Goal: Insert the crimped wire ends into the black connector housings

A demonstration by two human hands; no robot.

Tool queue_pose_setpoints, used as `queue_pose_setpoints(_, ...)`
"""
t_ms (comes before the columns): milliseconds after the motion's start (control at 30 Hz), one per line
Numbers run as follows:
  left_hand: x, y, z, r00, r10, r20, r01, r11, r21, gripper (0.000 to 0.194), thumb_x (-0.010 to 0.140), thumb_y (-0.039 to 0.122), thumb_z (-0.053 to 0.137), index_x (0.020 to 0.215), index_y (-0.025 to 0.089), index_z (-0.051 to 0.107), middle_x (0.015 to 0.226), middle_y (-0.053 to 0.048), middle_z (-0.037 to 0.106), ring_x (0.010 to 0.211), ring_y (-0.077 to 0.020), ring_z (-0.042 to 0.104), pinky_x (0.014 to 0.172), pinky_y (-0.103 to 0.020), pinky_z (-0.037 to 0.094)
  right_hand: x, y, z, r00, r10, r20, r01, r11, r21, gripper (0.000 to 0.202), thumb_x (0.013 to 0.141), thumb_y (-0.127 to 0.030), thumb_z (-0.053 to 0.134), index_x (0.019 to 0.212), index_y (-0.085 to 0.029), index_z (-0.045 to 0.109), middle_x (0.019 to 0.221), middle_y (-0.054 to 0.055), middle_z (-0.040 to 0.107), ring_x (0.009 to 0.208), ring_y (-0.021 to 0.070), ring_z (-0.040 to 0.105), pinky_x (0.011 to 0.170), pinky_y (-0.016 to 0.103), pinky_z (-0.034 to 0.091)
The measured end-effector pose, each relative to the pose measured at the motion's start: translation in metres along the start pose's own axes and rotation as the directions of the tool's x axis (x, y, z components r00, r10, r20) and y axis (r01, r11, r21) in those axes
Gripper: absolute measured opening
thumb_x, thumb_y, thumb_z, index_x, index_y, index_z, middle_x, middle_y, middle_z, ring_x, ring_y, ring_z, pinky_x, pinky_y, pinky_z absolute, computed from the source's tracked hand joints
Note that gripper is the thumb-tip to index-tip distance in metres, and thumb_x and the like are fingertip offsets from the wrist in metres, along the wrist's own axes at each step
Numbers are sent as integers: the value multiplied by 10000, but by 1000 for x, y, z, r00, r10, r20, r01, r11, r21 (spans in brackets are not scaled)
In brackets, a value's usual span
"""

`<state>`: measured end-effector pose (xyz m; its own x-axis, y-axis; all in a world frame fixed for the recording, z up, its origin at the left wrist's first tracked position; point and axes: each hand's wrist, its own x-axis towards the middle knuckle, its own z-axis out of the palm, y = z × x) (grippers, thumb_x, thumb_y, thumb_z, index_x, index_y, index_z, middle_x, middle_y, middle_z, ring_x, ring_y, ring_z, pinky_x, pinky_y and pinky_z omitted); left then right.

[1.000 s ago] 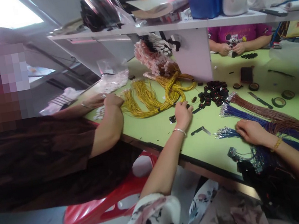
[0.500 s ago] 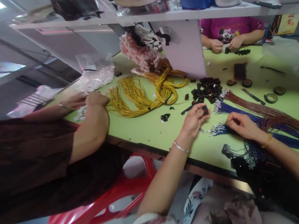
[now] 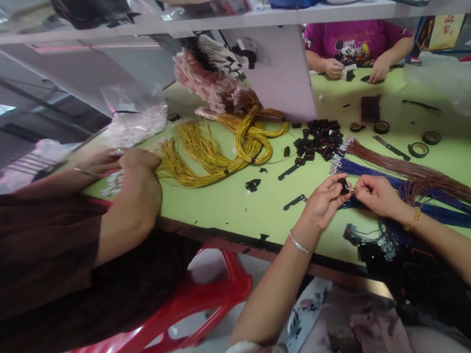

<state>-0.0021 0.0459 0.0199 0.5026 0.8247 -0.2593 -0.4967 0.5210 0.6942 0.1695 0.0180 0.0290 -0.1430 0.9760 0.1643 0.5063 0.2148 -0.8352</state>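
My left hand (image 3: 326,201) pinches a small black connector (image 3: 344,186) between thumb and fingers. Close against its right side, my right hand (image 3: 373,194) is closed on a thin wire end that meets the connector. Beneath and behind both hands lie a bundle of blue wires (image 3: 459,215) and a bundle of brown wires (image 3: 434,173), their silvery ends toward the left. Beyond my left hand is a pile of black connectors (image 3: 317,140). Wires with connectors fitted (image 3: 374,236) lie at the table's near edge, below my hands.
On the green table (image 3: 205,209) are yellow wire bundles (image 3: 215,162), tape rolls (image 3: 418,149) and knives (image 3: 391,148). A shelf (image 3: 210,23) crosses above. A person's arm (image 3: 132,209) reaches in at left, over a red stool (image 3: 161,327). Another person (image 3: 358,47) works opposite.
My left hand has moved right and slightly down with the black connector, meeting my right hand, which now holds a wire end against it. The opposite person's hands have moved apart.
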Motion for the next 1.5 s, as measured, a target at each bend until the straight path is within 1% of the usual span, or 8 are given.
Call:
queue_pose_setpoints(333, -1, -1, 0, 1000, 4, 21, -6, 997, 72, 296, 726, 169, 699, 1021, 152, 683, 868, -60, 659, 763, -115, 621, 786, -253, 505, 0, -3, 0, 1000, 18, 9, -19, 1000, 12, 157, 733, -230, 507, 588, -186, 463, 521, -44, 461, 482, 78, 350, 487, 205, 295)
queue_pose_setpoints(467, -1, -7, 3, 995, 93, -34, -85, 977, 194, 336, 685, 211, 740, 1013, 156, 696, 827, -40, 650, 713, -98, 595, 745, -243, 505, 0, -1, 3, 1000, 1, 23, -2, 1000, 19, 162, 739, -220, 497, 586, -188, 455, 529, -41, 468, 488, 81, 363, 493, 207, 301)
queue_pose_setpoints(600, 0, -15, 6, 978, 172, -119, -129, 944, 304, 360, 662, 231, 751, 1006, 142, 701, 772, -28, 625, 644, -85, 557, 677, -238, 494, -2, 3, 7, 995, -90, 31, 92, 993, -74, 153, 773, -213, 494, 624, -187, 473, 560, -30, 479, 511, 91, 390, 524, 218, 314)
queue_pose_setpoints(733, 2, -22, 6, 963, 204, -178, -145, 943, 299, 350, 676, 254, 734, 1004, 139, 689, 758, -31, 616, 660, -96, 558, 675, -250, 491, -1, 6, 9, 991, -132, 19, 133, 978, -160, 163, 795, -224, 489, 637, -185, 475, 584, -17, 484, 538, 100, 402, 546, 229, 315)
queue_pose_setpoints(867, 4, -28, 4, 959, 171, -224, -112, 961, 253, 322, 684, 261, 726, 978, 136, 685, 783, -33, 617, 694, -103, 564, 699, -261, 494, 1, 10, 9, 999, -23, 40, 23, 1000, -8, 209, 810, -281, 480, 624, -187, 469, 542, -35, 446, 506, 94, 373, 507, 215, 319)
queue_pose_setpoints(1100, 4, -32, 3, 962, 191, -198, -157, 973, 172, 342, 677, 270, 743, 985, 143, 665, 885, -49, 628, 764, -123, 587, 762, -289, 492, 3, 12, 8, 999, -21, 40, 22, 999, -40, 181, 787, -226, 491, 611, -183, 481, 555, -29, 491, 496, 87, 384, 506, 211, 318)
queue_pose_setpoints(1267, 3, -33, 4, 965, 185, -186, -158, 975, 154, 350, 684, 256, 733, 1006, 143, 654, 882, -48, 626, 738, -111, 584, 739, -267, 482, 1, 6, 6, 987, -155, 36, 159, 963, -220, 161, 802, -203, 485, 642, -185, 486, 585, -14, 511, 514, 99, 405, 530, 227, 313)
queue_pose_setpoints(1500, 2, -32, 2, 971, 131, -199, -104, 984, 144, 296, 679, 234, 730, 953, 140, 671, 886, -51, 631, 689, -98, 574, 709, -257, 481, 1, 12, 7, 916, -389, 104, 391, 798, -459, 153, 828, -201, 443, 692, -185, 509, 646, 36, 526, 614, 153, 456, 594, 269, 337)
